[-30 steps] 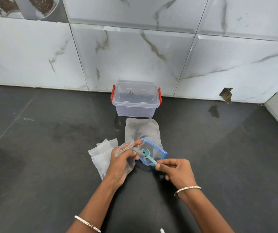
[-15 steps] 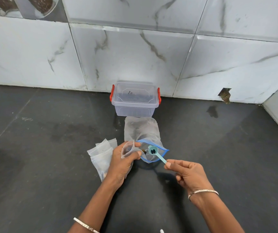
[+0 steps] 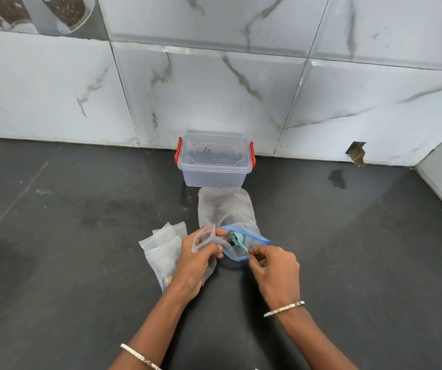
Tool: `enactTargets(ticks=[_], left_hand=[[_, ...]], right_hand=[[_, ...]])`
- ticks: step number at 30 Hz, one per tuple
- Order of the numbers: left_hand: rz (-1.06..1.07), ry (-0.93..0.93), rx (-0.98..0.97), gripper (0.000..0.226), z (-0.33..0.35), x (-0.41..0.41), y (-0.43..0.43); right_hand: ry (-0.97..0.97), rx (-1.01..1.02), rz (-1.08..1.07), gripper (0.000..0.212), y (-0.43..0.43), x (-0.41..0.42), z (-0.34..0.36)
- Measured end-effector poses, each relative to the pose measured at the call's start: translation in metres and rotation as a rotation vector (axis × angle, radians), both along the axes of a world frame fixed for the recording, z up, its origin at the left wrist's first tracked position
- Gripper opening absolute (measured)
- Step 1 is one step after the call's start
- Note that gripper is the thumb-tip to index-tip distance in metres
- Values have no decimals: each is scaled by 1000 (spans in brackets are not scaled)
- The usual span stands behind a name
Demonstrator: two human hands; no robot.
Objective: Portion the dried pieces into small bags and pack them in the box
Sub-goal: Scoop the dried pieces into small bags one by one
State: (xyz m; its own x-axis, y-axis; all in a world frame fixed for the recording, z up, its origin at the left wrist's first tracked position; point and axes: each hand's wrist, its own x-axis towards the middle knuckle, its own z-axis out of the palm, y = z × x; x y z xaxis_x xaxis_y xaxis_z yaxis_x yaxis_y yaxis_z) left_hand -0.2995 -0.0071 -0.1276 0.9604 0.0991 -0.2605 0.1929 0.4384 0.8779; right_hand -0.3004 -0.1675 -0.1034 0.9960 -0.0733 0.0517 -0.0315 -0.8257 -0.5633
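Note:
A large clear zip bag (image 3: 226, 209) with a blue rim lies on the black counter, its mouth facing me. My left hand (image 3: 197, 263) holds a small clear bag (image 3: 203, 238) open beside that mouth. My right hand (image 3: 274, 271) pinches the handle of a small teal scoop (image 3: 237, 240), whose bowl sits inside the big bag's mouth over dark dried pieces (image 3: 230, 241). A clear plastic box (image 3: 214, 161) with red latches stands lidded behind the bag, against the wall.
A pile of small clear bags (image 3: 162, 249) lies left of my left hand, one holding a few light pieces. The marble-tiled wall (image 3: 214, 89) runs close behind the box, and a side wall closes in at the far right.
My right hand drew the scoop out of the big bag with pieces in it, then moved back left, and the scoop's bowl is in the bag's mouth again. My left hand kept the small bag.

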Motion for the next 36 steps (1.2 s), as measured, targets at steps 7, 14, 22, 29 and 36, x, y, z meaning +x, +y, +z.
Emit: enactTargets(ticks=[7, 14, 22, 29, 36], left_hand=[[21, 10, -170, 40, 0, 7, -5], [-27, 36, -130, 31, -2, 11, -2], [-47, 4, 28, 26, 1, 6, -1], [-5, -85, 595, 13, -11, 6, 3], [11, -96, 683, 40, -3, -3, -2]], right_hand=[[105, 192, 3, 9, -3, 5, -1], [280, 616, -161, 8, -14, 14, -1], [458, 987, -335, 11, -26, 8, 2], [515, 1077, -255, 9, -40, -17, 44], [127, 869, 45, 10, -15, -32, 70]])
